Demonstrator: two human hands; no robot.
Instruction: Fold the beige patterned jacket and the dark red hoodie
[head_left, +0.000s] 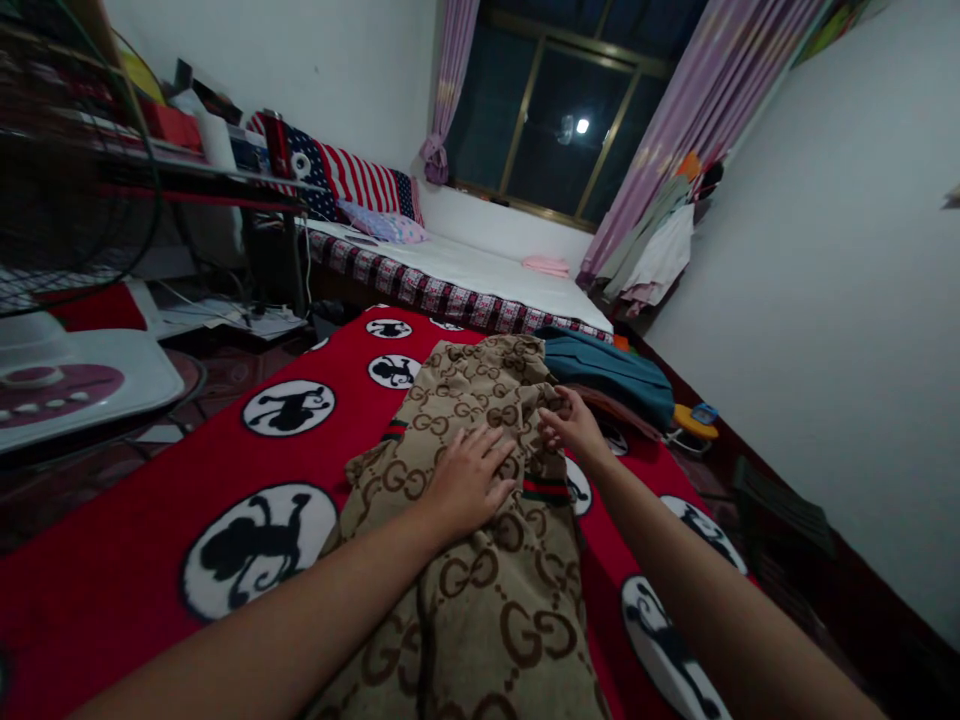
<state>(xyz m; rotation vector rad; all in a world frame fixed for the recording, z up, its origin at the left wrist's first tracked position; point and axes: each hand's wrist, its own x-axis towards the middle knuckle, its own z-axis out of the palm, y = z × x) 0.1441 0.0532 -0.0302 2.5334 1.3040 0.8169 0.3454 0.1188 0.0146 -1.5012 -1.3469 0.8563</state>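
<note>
Two bare hands meet one tan cloth garment with brown interlocking-letter print and green-and-red striped bands, laid on a red blanket with round black-and-white motifs. The garment's long axis runs away from the wearer, from the bottom centre of the frame up to just above its middle. The left hand rests palm down on the cloth, fingers slightly spread and gripping nothing, so the garment lies directly beneath them. The right hand, a little higher in the frame, comes in at the right-hand edge, its fingers curled toward a raised fold, with most of the garment to their left; whether they pinch it cannot be told. A folded teal cloth sits just beyond, right of centre.
</note>
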